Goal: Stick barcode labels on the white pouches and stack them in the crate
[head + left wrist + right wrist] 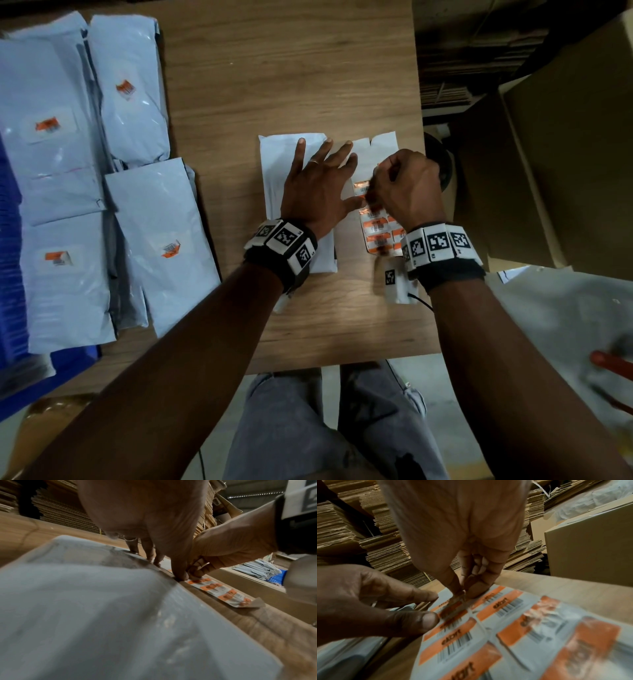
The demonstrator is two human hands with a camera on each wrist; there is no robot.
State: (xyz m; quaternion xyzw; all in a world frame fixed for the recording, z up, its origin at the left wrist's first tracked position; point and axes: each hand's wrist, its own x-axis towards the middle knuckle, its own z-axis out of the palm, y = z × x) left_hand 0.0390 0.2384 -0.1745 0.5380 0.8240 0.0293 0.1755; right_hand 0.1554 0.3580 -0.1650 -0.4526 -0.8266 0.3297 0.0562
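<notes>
Grey-trousered knees (329, 428) fill the bottom of the head view, so the person is sitting at a light wooden table (291, 68) and is mid-way through the peel step. Just off centre lies a flat white plastic pouch (277, 164), no label on it yet, with the left hand (318, 186) spread flat across it, fingers straight, thumb reaching right to pin the edge of the white backing sheet of orange-and-white barcode labels (378, 233). That sheet sits right beside the pouch, on its right.

The right hand (404, 190) is curled over the upper part of the sheet. In the right wrist view its thumb and forefinger are pinched together on the corner of one orange label (453, 607), which looks partly lifted, though it's blurry so I can't say how far.

Over on the left of the frame there are several pale pouches already labelled (58, 137), lying by a blue plastic crate (10, 260).

My read on what comes next: finish pulling that label clean off without curling it onto itself, then carry it left onto the bare pouch and press it flat. Left thumb probably needs to keep the sheet down or the whole thing lifts along.
</notes>
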